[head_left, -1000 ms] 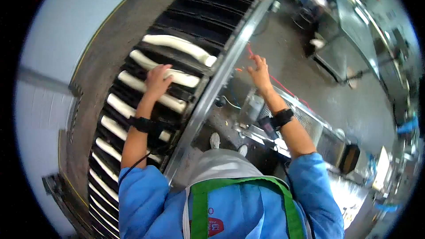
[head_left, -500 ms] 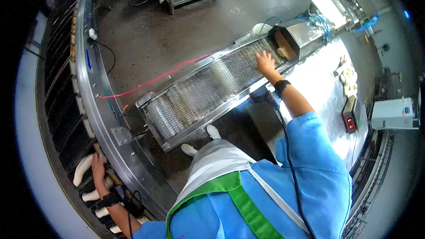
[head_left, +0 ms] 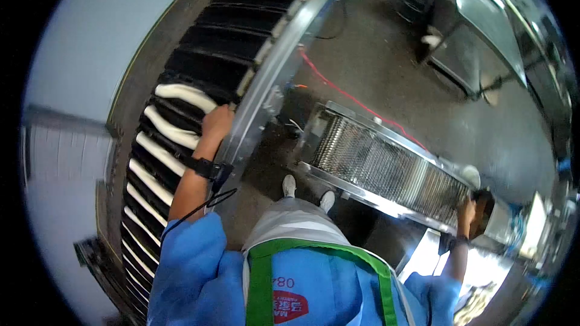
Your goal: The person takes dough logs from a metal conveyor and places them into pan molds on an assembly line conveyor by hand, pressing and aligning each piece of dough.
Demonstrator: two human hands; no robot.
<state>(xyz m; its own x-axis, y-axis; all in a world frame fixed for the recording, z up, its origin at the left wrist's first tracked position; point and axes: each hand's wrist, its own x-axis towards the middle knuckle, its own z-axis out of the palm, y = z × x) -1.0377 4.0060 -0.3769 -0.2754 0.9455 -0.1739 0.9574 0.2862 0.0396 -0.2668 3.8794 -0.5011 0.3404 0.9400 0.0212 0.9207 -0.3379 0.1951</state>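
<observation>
Long pale dough strips lie in the dark troughs of a conveyor (head_left: 212,39) at the left. My left hand (head_left: 217,122) is at the near end of the uppermost dough strip (head_left: 184,92), its fingers curled down and closed on that end. Below it, another dough strip (head_left: 169,127) runs toward my wrist. Far to the right, my right hand (head_left: 466,210) is over the end of a metal mesh belt (head_left: 386,166), beside the opening of a steel machine (head_left: 496,220). Its fingers are too small and dim to make out.
A steel rail (head_left: 266,84) borders the trough conveyor. A red cord (head_left: 350,98) runs behind the mesh belt. A metal table (head_left: 447,66) stands at the back right. Pale dough pieces (head_left: 476,305) lie on a bright worktop at lower right. A white tub (head_left: 470,175) is near the machine.
My view has swung left, bringing more of the troughs and dough strips into sight. The right hand, spread over the mesh belt before, is now closer to the machine opening.
</observation>
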